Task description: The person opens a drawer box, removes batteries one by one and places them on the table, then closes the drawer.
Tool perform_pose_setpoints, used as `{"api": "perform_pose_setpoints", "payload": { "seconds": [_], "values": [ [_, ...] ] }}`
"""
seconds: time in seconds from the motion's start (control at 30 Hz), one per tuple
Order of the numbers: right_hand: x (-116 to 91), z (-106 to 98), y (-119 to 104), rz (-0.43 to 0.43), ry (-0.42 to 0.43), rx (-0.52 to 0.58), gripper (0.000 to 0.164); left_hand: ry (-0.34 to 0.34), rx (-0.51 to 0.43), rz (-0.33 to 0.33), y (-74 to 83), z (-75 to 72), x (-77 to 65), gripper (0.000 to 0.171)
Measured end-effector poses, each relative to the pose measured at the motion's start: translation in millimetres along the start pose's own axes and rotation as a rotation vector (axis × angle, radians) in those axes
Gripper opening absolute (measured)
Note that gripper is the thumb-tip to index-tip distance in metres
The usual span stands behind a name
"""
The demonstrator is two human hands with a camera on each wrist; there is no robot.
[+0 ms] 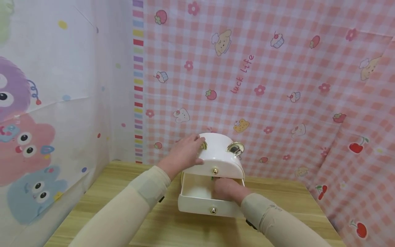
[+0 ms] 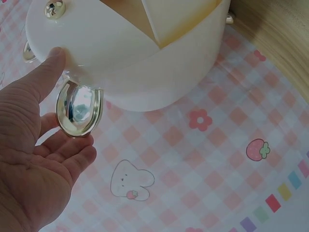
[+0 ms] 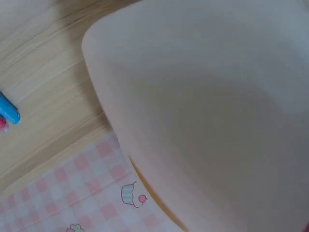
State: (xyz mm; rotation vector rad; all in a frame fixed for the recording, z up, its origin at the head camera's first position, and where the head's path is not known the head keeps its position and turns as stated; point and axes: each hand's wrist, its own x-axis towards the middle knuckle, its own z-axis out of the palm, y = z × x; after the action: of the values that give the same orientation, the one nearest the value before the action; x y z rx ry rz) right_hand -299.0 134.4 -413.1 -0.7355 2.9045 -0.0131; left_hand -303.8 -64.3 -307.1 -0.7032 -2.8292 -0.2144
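A white rounded box (image 1: 216, 145) with gold knobs and gold ear-like fittings stands near the back of the table. Its lower drawer (image 1: 197, 204) is pulled out. My left hand (image 1: 185, 152) rests at the box's upper left. In the left wrist view its thumb touches the white front, and the relaxed fingers lie behind a gold fitting (image 2: 78, 110). My right hand (image 1: 226, 188) reaches into the drawer, fingers mostly hidden. A small green bit (image 1: 212, 178) shows by its fingertips; whether they pinch it is unclear. The drawer's white wall (image 3: 145, 72) fills most of the right wrist view.
Wood-grain table (image 1: 271, 199) lies under the box. A pink checked cloth (image 1: 277, 113) hangs close behind and to the right, and a white cartoon cloth (image 1: 77, 130) on the left. A blue object (image 3: 7, 108) lies on the table beside something pink, partly cut off.
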Motion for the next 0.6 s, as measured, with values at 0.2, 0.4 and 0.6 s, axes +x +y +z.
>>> {"api": "perform_pose_setpoints", "payload": {
  "seconds": [0.2, 0.4, 0.6],
  "values": [
    [1, 5, 1, 0.030, 0.023, 0.044, 0.029, 0.002, 0.007, 0.003, -0.7, 0.5, 0.6, 0.084],
    [-7, -2, -5, 0.068, 0.056, 0.146, 0.024, 0.001, 0.008, -0.001, -1.5, 1.0, 1.1, 0.085],
    [-6, 3, -2, -0.004, 0.093, 0.128, 0.010, 0.007, 0.004, 0.002, -2.3, 1.7, 0.4, 0.084]
  ]
}}
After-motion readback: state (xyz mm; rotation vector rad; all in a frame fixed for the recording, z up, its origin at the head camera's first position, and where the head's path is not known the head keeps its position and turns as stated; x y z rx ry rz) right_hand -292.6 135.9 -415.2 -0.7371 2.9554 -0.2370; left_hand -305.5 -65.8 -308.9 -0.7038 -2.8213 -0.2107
